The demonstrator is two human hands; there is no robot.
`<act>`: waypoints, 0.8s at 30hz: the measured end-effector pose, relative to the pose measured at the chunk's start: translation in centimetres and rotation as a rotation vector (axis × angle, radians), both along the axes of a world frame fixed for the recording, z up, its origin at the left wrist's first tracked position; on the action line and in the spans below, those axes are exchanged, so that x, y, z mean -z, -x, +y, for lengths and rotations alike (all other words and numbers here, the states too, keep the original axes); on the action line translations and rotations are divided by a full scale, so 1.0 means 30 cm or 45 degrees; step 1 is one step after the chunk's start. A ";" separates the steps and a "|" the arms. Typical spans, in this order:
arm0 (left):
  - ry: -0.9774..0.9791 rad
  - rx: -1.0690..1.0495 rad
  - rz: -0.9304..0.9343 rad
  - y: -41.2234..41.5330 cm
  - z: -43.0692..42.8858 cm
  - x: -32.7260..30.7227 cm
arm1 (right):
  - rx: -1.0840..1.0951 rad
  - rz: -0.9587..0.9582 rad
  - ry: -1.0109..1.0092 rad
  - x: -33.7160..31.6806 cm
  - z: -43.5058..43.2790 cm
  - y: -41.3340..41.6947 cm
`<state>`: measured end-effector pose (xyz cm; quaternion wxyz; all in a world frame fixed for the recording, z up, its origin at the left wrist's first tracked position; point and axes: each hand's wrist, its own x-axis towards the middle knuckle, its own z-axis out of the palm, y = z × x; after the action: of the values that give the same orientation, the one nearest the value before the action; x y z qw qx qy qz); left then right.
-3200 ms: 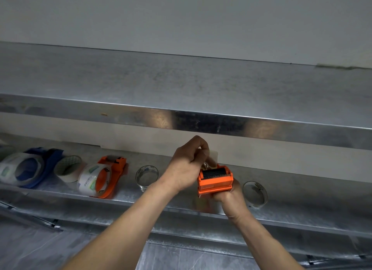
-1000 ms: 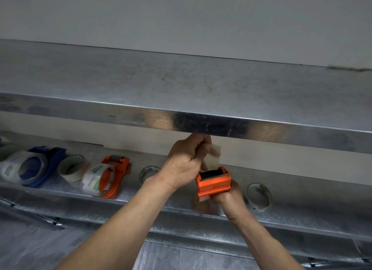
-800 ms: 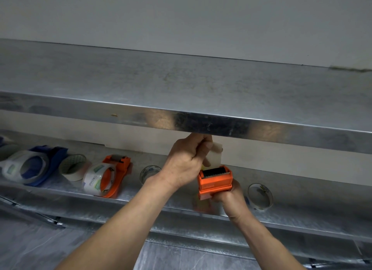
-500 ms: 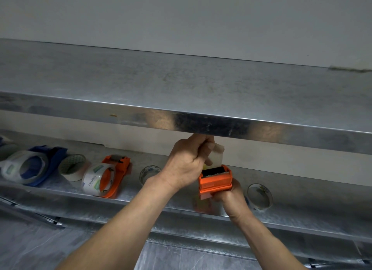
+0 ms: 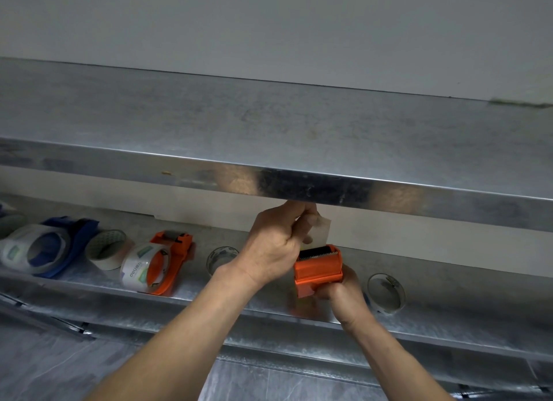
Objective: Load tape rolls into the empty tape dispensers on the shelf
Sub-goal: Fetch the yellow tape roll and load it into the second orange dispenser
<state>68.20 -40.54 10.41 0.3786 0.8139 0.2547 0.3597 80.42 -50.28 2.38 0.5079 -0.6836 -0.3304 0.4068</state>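
- Left hand (image 5: pixel 273 245): fingers curled, thumb and forefinger pinching the free end of the tape strip (image 5: pixel 320 232); knuckles raised to just under the front lip of the upper shelf.
- Right hand (image 5: pixel 341 293): just below and to the right of the left hand, fingers wrapped round the lower part of the held orange dispenser (image 5: pixel 317 269), gripping it from beneath.
- Upper shelf (image 5: pixel 209 125): galvanised metal sheet directly above both hands, running the full width of the view.
- Lower shelf (image 5: pixel 449 321): beyond and beneath both hands, bearing the loose rolls and the other dispensers.
- Blue dispenser (image 5: pixel 71 242): far to the left of the left hand, lying on the lower shelf with a clear roll mounted.
- Loaded orange dispenser (image 5: pixel 176 258): to the left of the left hand, nearer than the blue dispenser, lying on the lower shelf with a printed clear roll mounted.
- Held orange dispenser: between the two hands, above the lower shelf and clear of it, toothed blade (image 5: pixel 318 254) uppermost beside the left palm.
- Beige roll (image 5: pixel 109 249): loose on the lower shelf, between the blue dispenser and the loaded orange dispenser, well to the left of the left hand.
- Right clear roll (image 5: pixel 386 293): on edge on the lower shelf, just to the right of the right hand.
- Left clear roll (image 5: pixel 221 258): on the lower shelf just left of the left wrist, partly hidden by it.
- Tape strip: short translucent length rising from the blade to the left fingertips.
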 end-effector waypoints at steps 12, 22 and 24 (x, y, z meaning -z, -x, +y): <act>-0.084 -0.096 0.024 0.013 0.010 0.001 | -0.017 -0.055 0.212 0.024 0.016 -0.014; 0.017 -0.125 -0.042 0.012 0.004 -0.001 | -0.024 -0.040 0.150 0.028 -0.001 0.012; 0.024 -0.122 -0.036 0.015 0.006 0.001 | -0.019 -0.001 0.147 0.027 -0.003 0.013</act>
<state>67.75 -40.35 10.38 0.3719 0.7921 0.2914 0.3864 80.02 -50.38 1.56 0.4643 -0.7096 -0.3116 0.4287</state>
